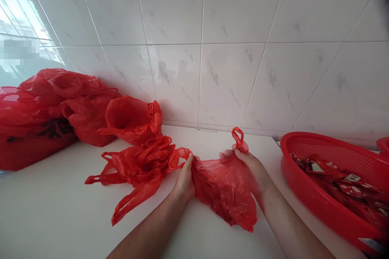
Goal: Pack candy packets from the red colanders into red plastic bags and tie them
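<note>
A thin red plastic bag [226, 190] is stretched between my two hands above the white table. My left hand [186, 178] is closed on its left handle, thumb on top. On the other side my right hand [247, 166] pinches the right handle, whose loop sticks up above the fingers. The bag's body sags between them, creased and see-through in places. Just left of my left hand lies a crumpled heap of red plastic bags [142, 166], their handles spread out over the table.
A red plastic basket [322, 202] with small red printed packets [349, 186] stands at the right. Behind the heap sits an open-mouthed red bag [130, 117]. Large filled red bags [54, 109] fill the left side. A tiled wall [231, 77] bounds the white table [69, 210].
</note>
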